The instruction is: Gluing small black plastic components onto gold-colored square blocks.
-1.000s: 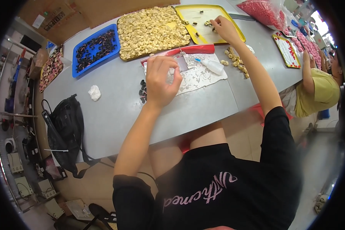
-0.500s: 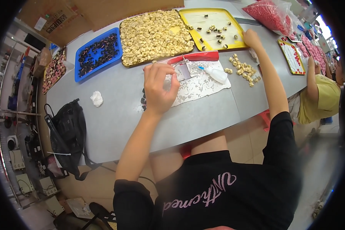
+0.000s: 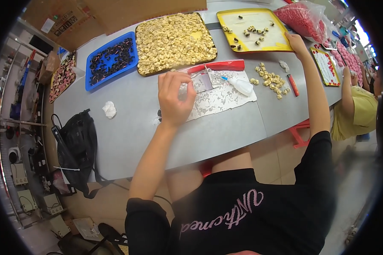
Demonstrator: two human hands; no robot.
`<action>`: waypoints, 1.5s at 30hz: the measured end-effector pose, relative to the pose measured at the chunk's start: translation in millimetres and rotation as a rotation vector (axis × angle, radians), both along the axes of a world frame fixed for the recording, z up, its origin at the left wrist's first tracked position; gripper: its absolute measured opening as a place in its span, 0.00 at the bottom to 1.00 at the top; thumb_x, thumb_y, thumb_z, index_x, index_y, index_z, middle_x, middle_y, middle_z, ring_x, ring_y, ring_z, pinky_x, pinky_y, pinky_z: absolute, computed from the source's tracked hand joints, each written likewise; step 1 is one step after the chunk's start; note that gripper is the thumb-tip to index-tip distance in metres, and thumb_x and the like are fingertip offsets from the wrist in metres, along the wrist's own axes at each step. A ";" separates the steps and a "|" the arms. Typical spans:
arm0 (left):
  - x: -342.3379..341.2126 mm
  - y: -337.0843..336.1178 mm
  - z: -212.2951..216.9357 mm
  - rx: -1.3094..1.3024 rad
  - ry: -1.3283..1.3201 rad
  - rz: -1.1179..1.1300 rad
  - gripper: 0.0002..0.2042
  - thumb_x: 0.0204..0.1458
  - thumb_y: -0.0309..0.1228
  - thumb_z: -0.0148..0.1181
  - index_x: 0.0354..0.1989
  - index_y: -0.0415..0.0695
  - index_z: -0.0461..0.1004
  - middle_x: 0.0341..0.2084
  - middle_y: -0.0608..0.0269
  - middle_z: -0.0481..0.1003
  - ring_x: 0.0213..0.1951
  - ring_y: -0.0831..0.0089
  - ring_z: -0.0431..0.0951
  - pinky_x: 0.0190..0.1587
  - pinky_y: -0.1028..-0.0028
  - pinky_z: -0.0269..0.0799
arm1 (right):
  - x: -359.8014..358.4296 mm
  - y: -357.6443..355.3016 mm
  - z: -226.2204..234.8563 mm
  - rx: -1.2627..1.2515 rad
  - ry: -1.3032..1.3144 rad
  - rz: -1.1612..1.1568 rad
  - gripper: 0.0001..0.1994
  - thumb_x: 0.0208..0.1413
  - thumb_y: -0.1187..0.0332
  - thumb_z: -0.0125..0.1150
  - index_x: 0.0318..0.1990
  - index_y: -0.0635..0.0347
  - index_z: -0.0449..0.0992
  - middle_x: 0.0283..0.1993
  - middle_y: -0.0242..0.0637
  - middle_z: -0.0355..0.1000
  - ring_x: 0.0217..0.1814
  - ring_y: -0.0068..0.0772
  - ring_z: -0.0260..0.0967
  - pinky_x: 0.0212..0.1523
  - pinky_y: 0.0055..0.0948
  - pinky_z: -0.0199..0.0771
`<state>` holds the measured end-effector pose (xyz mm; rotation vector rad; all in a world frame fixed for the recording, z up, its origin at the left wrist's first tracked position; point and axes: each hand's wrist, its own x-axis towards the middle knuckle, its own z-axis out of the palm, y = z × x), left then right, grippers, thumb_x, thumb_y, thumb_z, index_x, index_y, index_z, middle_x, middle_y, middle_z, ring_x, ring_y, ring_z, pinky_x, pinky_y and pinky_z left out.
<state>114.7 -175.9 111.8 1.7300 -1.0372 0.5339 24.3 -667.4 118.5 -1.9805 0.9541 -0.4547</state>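
My right hand [image 3: 297, 46] grips the right side of a yellow-rimmed tray [image 3: 281, 46] at the far right of the table. Several small cream and dark pieces [image 3: 253, 29] are scattered on its pale bottom. Over the left end of a white sheet [image 3: 221, 102], my left hand [image 3: 174, 95] is closed, fingers curled toward the thumb; whatever it holds is hidden. Grey bits litter this sheet, and a white squeeze bottle with a blue tip [image 3: 242, 86] lies on it. Beyond it lies a red strip [image 3: 225, 65]. Loose cream pieces [image 3: 271, 80] are heaped to the right.
A tray full of cream pieces [image 3: 174, 42] and a blue tray [image 3: 89, 83] of dark pieces stand along the back. A slim red stick-shaped thing [image 3: 292, 85], crumpled tissue [image 3: 109, 109] and a black bag [image 3: 76, 144] lie about. At right sits another person [image 3: 355, 106].
My right hand has pulled the yellow tray to the right, away from the tray of cream pieces. The red stick-shaped thing now shows fully. My left hand has barely moved.
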 end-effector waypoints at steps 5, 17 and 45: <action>-0.4 1.1 2.1 -0.026 0.012 0.004 0.03 0.41 0.21 0.56 0.25 0.42 0.70 0.27 0.62 0.72 0.34 0.64 0.68 0.40 0.69 0.63 | -14.4 5.5 18.4 -0.182 -0.051 -0.049 0.21 0.59 0.57 0.50 0.38 0.74 0.75 0.29 0.35 0.72 0.29 0.22 0.66 0.34 0.25 0.65; 2.5 0.8 93.2 0.288 -0.129 -0.131 0.09 0.44 0.20 0.57 0.35 0.42 0.75 0.37 0.60 0.73 0.42 0.62 0.70 0.45 0.69 0.66 | -78.9 149.3 76.1 0.215 -0.130 0.149 0.18 0.61 0.59 0.48 0.42 0.68 0.73 0.32 0.30 0.74 0.27 0.13 0.68 0.29 0.15 0.67; -45.8 20.0 103.4 0.880 0.116 -0.655 0.09 0.38 0.18 0.56 0.30 0.40 0.66 0.29 0.62 0.69 0.39 0.63 0.67 0.43 0.70 0.64 | -154.4 201.9 57.4 0.367 -0.063 0.328 0.18 0.62 0.58 0.48 0.41 0.68 0.73 0.32 0.27 0.73 0.30 0.09 0.66 0.32 0.13 0.66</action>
